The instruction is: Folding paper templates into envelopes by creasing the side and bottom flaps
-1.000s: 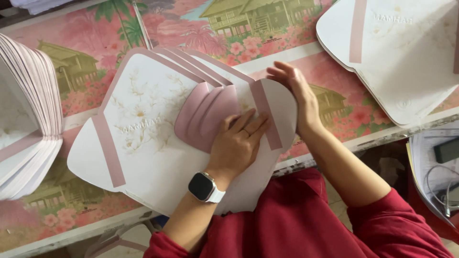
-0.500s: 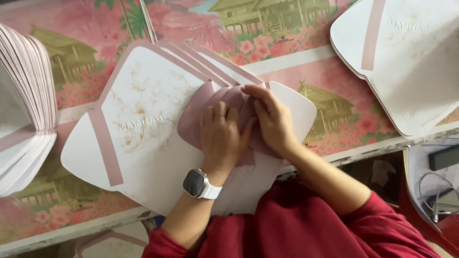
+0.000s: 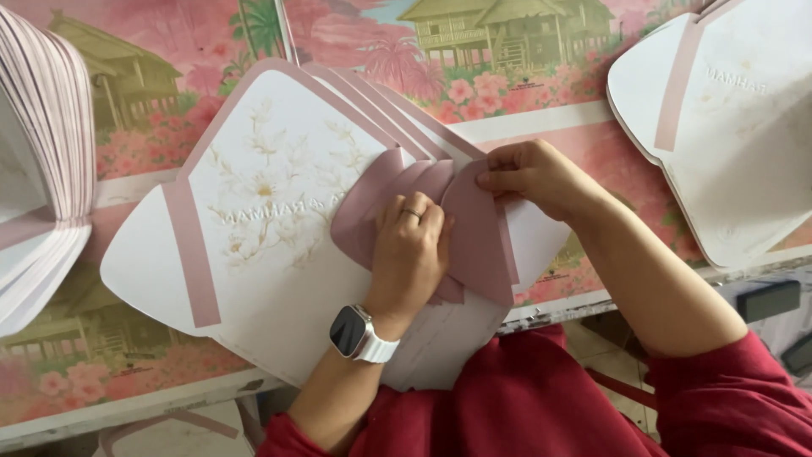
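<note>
- Red sleeves fill the near edge of the view, one arm running up from each side.
- On the left wrist sits a dark square-faced watch with a white strap.
- Just beyond it, the left hand lies flat, fingers together and a ring on one of them, pressing down on the mauve folded flaps of the top envelope.
- The right hand is curled, its fingertips pinching the upper edge of a mauve side flap that is folded in over the envelope; that flap touches the left hand's knuckles.
- Those flaps belong to a fanned stack of unfolded envelopes, white with pale flower prints and mauve borders, lying on the counter and overhanging its near edge towards the person.
- A mauve strip crosses the stack's left wing.
- The counter is covered with a pink printed sheet showing stilt houses, palms and flowers.
- At far left, a thick pile of curved white sheets with pink edges stands well apart from the hands.
- At upper right, another pile of flat white envelope blanks with a mauve strip rests on the counter, also apart from the hands.
</note>
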